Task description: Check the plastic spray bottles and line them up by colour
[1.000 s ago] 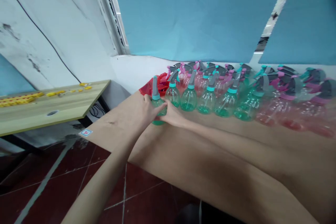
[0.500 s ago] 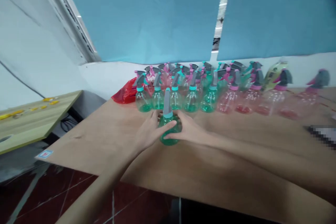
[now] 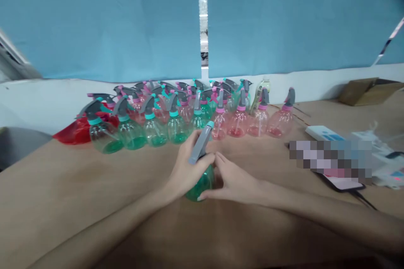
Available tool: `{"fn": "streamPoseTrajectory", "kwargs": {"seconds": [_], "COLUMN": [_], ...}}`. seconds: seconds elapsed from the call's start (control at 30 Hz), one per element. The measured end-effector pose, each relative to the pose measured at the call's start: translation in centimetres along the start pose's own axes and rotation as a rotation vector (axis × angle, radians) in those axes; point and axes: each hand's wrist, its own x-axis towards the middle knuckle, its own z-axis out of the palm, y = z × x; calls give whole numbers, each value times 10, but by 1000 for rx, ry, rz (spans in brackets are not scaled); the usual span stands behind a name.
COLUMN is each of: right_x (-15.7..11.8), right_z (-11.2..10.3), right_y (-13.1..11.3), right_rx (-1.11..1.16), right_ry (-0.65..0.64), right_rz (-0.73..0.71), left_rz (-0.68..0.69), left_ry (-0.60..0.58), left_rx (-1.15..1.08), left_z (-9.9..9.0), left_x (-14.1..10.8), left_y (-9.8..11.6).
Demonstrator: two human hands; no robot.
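Note:
A green spray bottle (image 3: 202,187) with a grey trigger head stands slightly tilted on the brown table (image 3: 135,201), between both hands. My left hand (image 3: 188,168) is wrapped round its neck, just under the head, with the thumb across the front. Around the bottle's right side curve the fingers of my right hand (image 3: 232,178), the thumb low on its body. Beyond them runs a front row of green spray bottles (image 3: 156,132) and pink spray bottles (image 3: 239,122), with more bottles behind.
A red plastic bag (image 3: 74,132) lies at the left end of the bottles. To the right are a phone-like device (image 3: 347,183) with a cable, white plastic packets (image 3: 383,162) and a cardboard box (image 3: 362,91). A blue curtain (image 3: 126,21) hangs behind.
The view has turned right, bringing the box and packets into sight. The held bottle now leans, and my left hand has moved up to its neck.

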Motion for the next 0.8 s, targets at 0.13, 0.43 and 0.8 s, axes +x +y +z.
{"fn": "streamPoseTrajectory", "kwargs": {"seconds": [0.13, 0.43, 0.8], "right_x": [-4, 11, 5], "right_z": [-6, -12, -21], "right_y": [11, 42, 94], "right_rx": [98, 35, -291], "right_ry": [-28, -97, -6], "right_rz": [48, 34, -54], "left_rz": [5, 4, -3], "left_ry": [0, -2, 16], "left_rx": [-77, -40, 67], "left_z": [9, 5, 1], "left_x": [9, 32, 41], "left_y": [-1, -12, -18]}}
